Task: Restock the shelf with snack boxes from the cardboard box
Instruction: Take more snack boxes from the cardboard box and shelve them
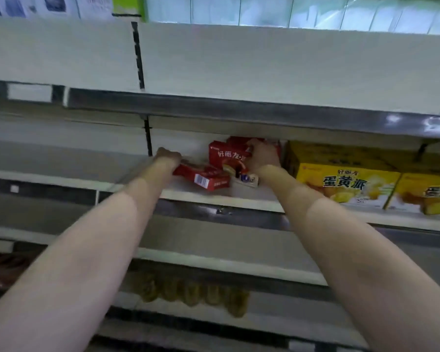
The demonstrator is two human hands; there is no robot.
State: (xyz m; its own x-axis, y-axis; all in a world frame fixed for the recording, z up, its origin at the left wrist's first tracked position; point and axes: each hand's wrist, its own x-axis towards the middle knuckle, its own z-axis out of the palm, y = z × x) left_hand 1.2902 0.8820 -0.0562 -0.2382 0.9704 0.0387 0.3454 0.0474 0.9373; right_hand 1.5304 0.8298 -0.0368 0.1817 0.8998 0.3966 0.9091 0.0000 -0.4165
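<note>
Both arms reach into the middle shelf. My left hand is closed on the far end of a red snack box that lies flat on the shelf, barcode end toward me. An upright red snack box stands just right of it, tilted a little. My right hand grips that upright box from its right side, and another red box shows behind it. The cardboard box is out of view.
Yellow snack boxes fill the shelf to the right of my right hand. The empty upper shelf's grey front rail overhangs the hands. Packets of brown snacks hang on a lower level. The shelf left of the red boxes holds nothing.
</note>
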